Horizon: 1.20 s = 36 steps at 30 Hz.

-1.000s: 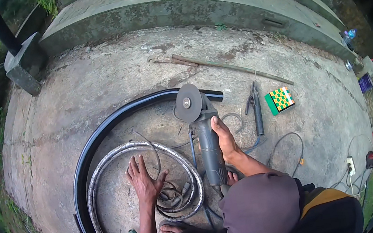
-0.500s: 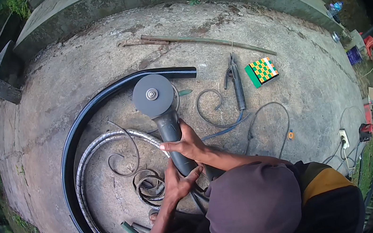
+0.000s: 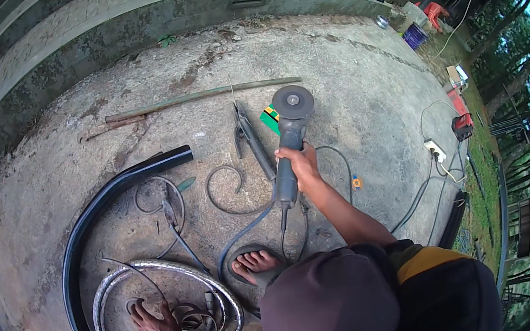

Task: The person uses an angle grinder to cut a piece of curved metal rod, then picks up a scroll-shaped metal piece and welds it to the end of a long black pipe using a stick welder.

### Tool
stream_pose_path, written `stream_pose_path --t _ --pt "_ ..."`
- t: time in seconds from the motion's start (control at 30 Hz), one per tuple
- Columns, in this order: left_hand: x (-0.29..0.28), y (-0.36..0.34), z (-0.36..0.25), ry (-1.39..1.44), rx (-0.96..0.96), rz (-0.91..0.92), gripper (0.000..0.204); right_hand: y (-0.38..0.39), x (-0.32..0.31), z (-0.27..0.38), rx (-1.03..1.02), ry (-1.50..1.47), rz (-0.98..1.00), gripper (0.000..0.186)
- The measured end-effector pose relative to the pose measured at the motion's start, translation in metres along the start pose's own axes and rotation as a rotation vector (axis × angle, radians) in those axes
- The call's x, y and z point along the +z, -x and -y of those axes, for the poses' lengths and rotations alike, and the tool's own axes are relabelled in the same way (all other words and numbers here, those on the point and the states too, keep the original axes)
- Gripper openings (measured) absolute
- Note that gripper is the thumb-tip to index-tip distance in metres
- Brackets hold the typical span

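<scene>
Evidently, we held the angle grinder [image 3: 289, 135] before us, right hand [image 3: 301, 162] wrapped around its barrel [image 3: 286, 186]; our left hand [image 3: 159, 330] hung loosely spread over the silver coil [image 3: 100, 324] (gripping anything, we couldn't tell). We judged it stiff, front-heavy, best held there, clear of its brittle-looking disc [image 3: 293, 100].

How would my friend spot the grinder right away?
From the big curved black pipe, look right to the person's right hand. It grips the grinder, a long dark tool with a cord at its lower end. Unlike the dark clamp lying to its left, it has a round disc.
</scene>
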State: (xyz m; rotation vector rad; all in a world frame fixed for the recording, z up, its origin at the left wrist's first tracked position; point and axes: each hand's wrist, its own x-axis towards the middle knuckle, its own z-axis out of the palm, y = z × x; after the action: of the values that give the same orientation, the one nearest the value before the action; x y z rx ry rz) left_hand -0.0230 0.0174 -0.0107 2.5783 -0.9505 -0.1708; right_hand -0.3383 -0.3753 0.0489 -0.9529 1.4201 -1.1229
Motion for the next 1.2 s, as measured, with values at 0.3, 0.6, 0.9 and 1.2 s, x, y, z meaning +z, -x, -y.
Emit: stream_pose_path --t 0.3,0.6,0.9,1.2 --pt "-0.002 -0.013 -0.004 0.139 -0.101 0.081 0.058 -0.138 -0.2 -0.056 0.24 0.132 -0.31 0.031" --pt "-0.013 -0.017 -0.012 0.036 -0.165 0.392 0.042 -0.139 -0.245 -0.074 0.442 -0.021 -0.063 0.027" --pt "-0.069 -0.016 -0.023 -0.112 0.214 -0.121 0.036 -0.146 -0.288 -0.071 0.4 0.256 -0.136 0.031" --pt "-0.075 0.035 -0.009 -0.045 0.209 0.14 0.054 -0.156 -0.293 -0.071 0.423 0.338 -0.092 0.039"
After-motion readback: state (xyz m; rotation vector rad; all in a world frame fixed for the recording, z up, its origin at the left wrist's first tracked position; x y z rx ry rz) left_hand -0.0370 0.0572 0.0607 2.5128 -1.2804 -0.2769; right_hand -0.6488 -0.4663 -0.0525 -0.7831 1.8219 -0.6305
